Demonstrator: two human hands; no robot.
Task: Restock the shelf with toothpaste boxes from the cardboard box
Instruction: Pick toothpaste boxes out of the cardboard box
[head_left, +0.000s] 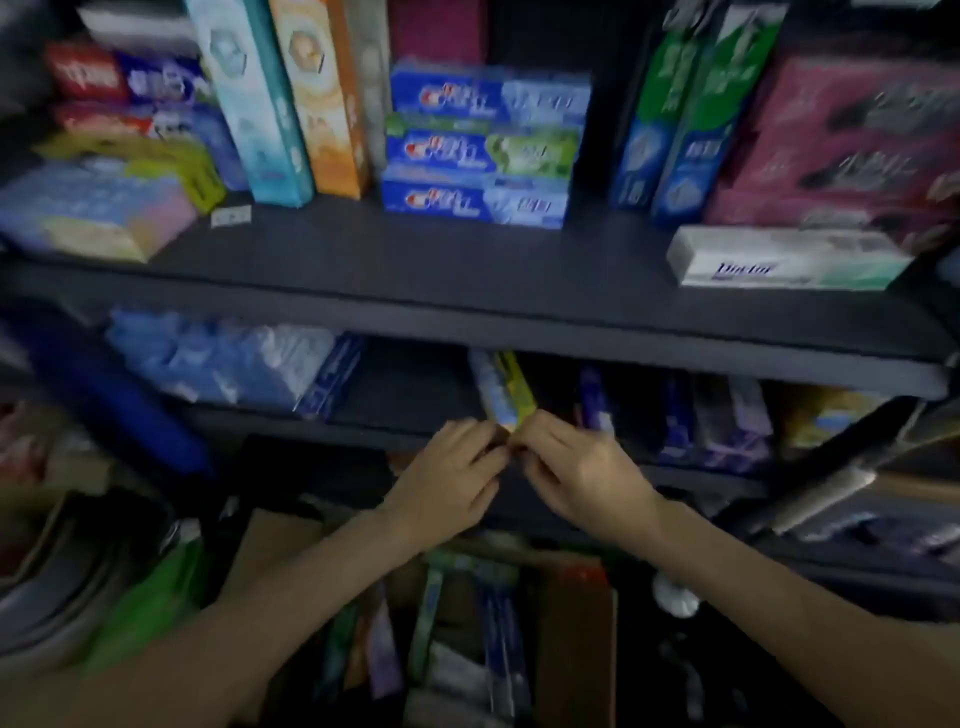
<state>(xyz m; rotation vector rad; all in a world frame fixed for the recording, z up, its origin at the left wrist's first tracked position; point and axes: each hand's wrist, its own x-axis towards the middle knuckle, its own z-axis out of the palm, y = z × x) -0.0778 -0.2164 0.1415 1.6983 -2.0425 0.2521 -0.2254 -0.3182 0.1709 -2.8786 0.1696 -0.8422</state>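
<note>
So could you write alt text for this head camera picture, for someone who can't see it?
Two hands, the left hand and right hand, together hold the near end of a yellow toothpaste box at the lower shelf of a dark rack. The cardboard box below holds more; stacked blue boxes sit above.

At frame centre, the toothpaste box (506, 389) is yellow-green and pale blue. The shelf (467, 291) is dark grey. At upper centre, three stacked boxes (480, 145) are blue with red-white logos; at right, one white box (784, 260) has a green end. At the bottom, the cardboard box (576, 639) is brown.
</note>
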